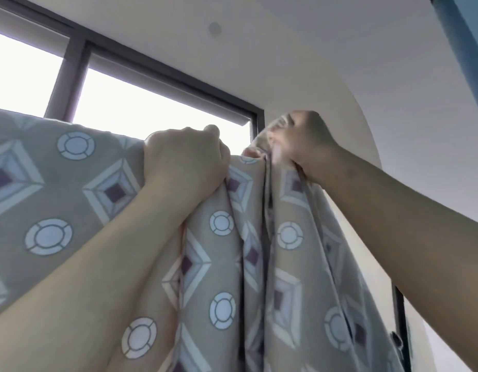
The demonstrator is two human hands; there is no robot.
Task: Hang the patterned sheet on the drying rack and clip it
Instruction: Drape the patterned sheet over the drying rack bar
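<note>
Left hand [184, 157] and right hand [302, 146] grip the taupe sheet [221, 264] — diamond-and-circle print, bunched folds.

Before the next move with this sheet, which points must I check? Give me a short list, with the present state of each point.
1. Grip of the left hand on the top edge of the sheet: ok.
2. Grip of the right hand on the bunched fabric: ok.
3. Sheet spread flat: not ok, deep folds hang below the hands.
4. Sheet over the rack bar: cannot tell, the bar is hidden.
5. A clip within reach: cannot tell, none in view.
</note>
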